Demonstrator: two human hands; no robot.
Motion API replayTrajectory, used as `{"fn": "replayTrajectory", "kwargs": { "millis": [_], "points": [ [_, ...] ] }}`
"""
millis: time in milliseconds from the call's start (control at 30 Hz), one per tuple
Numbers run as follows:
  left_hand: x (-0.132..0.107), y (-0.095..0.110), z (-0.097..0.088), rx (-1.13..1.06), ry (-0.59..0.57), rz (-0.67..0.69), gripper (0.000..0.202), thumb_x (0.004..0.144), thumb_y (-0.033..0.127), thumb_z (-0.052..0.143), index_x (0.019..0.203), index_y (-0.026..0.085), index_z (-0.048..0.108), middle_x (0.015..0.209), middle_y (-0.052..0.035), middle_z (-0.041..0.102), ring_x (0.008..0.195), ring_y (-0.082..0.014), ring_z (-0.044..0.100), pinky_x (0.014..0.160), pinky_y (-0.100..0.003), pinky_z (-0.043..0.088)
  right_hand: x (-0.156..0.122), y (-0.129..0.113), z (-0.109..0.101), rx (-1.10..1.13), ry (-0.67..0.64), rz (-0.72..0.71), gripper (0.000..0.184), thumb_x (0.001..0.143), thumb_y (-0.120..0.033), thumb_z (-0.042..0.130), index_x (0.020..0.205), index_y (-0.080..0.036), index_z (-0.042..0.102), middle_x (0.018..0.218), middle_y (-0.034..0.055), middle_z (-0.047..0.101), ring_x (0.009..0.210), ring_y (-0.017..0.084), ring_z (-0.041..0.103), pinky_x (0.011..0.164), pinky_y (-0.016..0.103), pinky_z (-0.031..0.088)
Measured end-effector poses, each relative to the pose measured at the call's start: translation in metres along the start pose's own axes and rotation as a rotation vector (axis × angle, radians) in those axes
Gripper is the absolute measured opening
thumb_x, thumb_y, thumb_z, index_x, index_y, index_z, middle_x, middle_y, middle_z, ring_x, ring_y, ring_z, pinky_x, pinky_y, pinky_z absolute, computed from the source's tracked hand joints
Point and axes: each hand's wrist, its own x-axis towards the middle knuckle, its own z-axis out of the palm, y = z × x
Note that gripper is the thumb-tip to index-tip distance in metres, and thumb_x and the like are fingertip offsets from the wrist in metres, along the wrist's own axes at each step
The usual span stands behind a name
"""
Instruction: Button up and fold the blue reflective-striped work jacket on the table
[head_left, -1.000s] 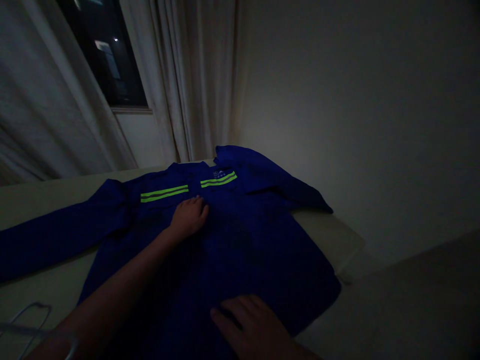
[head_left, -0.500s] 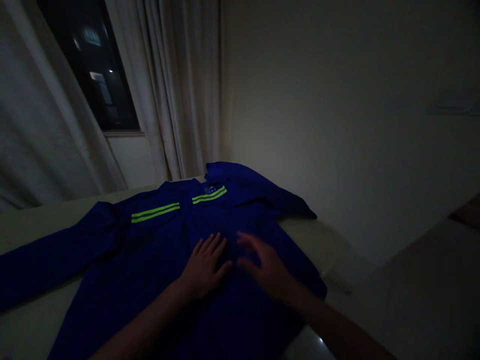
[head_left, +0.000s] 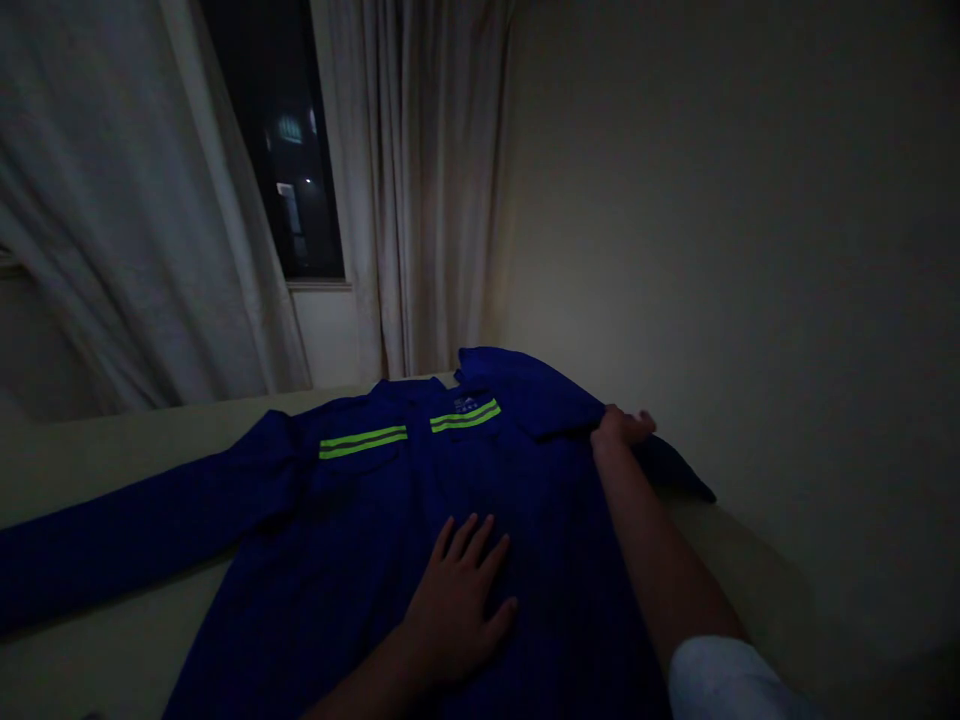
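A blue work jacket [head_left: 360,520] with two yellow-green reflective stripes [head_left: 363,441] lies spread flat on a pale table [head_left: 112,450]. My left hand [head_left: 457,600] rests flat on the jacket's middle, fingers spread. My right hand [head_left: 619,428] has reached out to the jacket's right sleeve, which lies folded at the far right, and its fingers are pinched on the cloth there. The left sleeve stretches out toward the left edge of view.
White curtains [head_left: 150,220] hang behind the table on both sides of a dark window [head_left: 285,150]. A bare wall [head_left: 712,250] runs along the table's right side. The room is dim.
My right hand moved from the jacket's middle out to the right sleeve and closed on it. My left hand slid slightly toward me. The camera turned left.
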Motion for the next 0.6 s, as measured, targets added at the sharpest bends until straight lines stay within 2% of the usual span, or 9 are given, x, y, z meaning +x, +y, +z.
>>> {"fn": "replayTrajectory", "kwargs": {
  "millis": [33,67,167,200,233,267,400,500,600],
  "points": [
    [0.0,0.001,-0.001,-0.019,-0.005,-0.005,0.073,0.102,0.071,0.038,0.166,0.034,0.033,0.175,-0.0075,0.024,0.162,-0.0346,0.019,0.131,-0.066,0.012,-0.007,0.001,0.007,-0.06,-0.078,-0.165,0.059,0.083,-0.01,0.068,0.138,-0.02,0.051,0.132,0.014,0.06,0.117,0.026,0.062,0.1,0.043,0.057],
    [0.0,0.002,-0.002,-0.037,-0.008,-0.01,0.073,0.102,0.071,0.038,0.166,0.034,0.034,0.175,-0.0073,0.024,0.162,-0.0342,0.018,0.131,-0.066,0.011,-0.018,0.004,0.014,-0.15,-0.228,-0.373,0.055,0.084,-0.008,0.065,0.137,-0.019,0.055,0.132,0.0145,0.06,0.121,0.026,0.061,0.106,0.043,0.054],
    [-0.001,0.002,-0.005,-0.074,-0.012,-0.022,0.074,0.101,0.071,0.04,0.165,0.034,0.035,0.175,-0.0071,0.024,0.162,-0.0339,0.017,0.132,-0.065,0.009,-0.063,0.029,0.028,-0.471,-1.005,-1.062,0.052,0.085,-0.001,0.056,0.132,-0.021,0.065,0.132,0.0133,0.064,0.125,0.026,0.061,0.112,0.045,0.049],
    [-0.001,0.002,-0.006,-0.079,-0.013,-0.021,0.074,0.101,0.071,0.042,0.165,0.034,0.035,0.175,-0.0072,0.024,0.162,-0.0343,0.018,0.132,-0.065,0.009,-0.079,0.042,0.029,-0.541,-1.226,-1.202,0.054,0.085,0.001,0.055,0.132,-0.023,0.066,0.135,0.0124,0.064,0.127,0.026,0.061,0.114,0.045,0.049],
    [-0.001,0.001,-0.007,-0.086,-0.013,-0.019,0.073,0.101,0.07,0.043,0.164,0.034,0.036,0.175,-0.0073,0.025,0.162,-0.0345,0.018,0.131,-0.066,0.009,-0.093,0.055,0.028,-0.588,-1.379,-1.294,0.056,0.085,0.002,0.054,0.133,-0.024,0.066,0.139,0.0119,0.062,0.129,0.025,0.06,0.114,0.045,0.048],
    [-0.001,0.0,-0.007,-0.094,-0.009,-0.016,0.072,0.101,0.069,0.044,0.164,0.035,0.036,0.175,-0.0072,0.026,0.162,-0.0343,0.019,0.131,-0.066,0.01,-0.104,0.067,0.026,-0.619,-1.463,-1.343,0.057,0.085,0.003,0.054,0.133,-0.024,0.066,0.143,0.0118,0.06,0.132,0.025,0.059,0.115,0.045,0.048],
    [0.001,-0.001,-0.006,-0.131,0.053,-0.049,0.063,0.101,0.054,0.053,0.159,0.031,0.045,0.171,-0.0083,0.037,0.159,-0.0313,0.03,0.132,-0.062,0.016,-0.12,0.097,0.012,-0.634,-1.446,-1.263,0.045,0.091,-0.002,0.054,0.131,-0.022,0.064,0.145,0.0128,0.055,0.129,0.023,0.061,0.109,0.04,0.053],
    [0.004,0.001,-0.002,-0.176,0.128,-0.1,0.056,0.097,0.038,0.059,0.151,0.025,0.053,0.164,-0.0116,0.046,0.154,-0.0302,0.04,0.131,-0.06,0.022,-0.117,0.095,0.009,-0.633,-1.35,-1.201,0.038,0.095,-0.015,0.06,0.133,-0.02,0.061,0.14,0.0147,0.056,0.122,0.024,0.064,0.103,0.039,0.054],
    [0.009,-0.008,-0.007,-0.298,0.227,-0.107,0.047,0.097,0.03,0.058,0.143,0.024,0.058,0.157,-0.0118,0.053,0.147,-0.0275,0.048,0.127,-0.054,0.035,-0.118,0.088,0.011,-0.714,-1.19,-1.257,0.047,0.097,-0.026,0.064,0.143,-0.018,0.057,0.145,0.0172,0.058,0.133,0.029,0.056,0.113,0.045,0.044]
  ]
}}
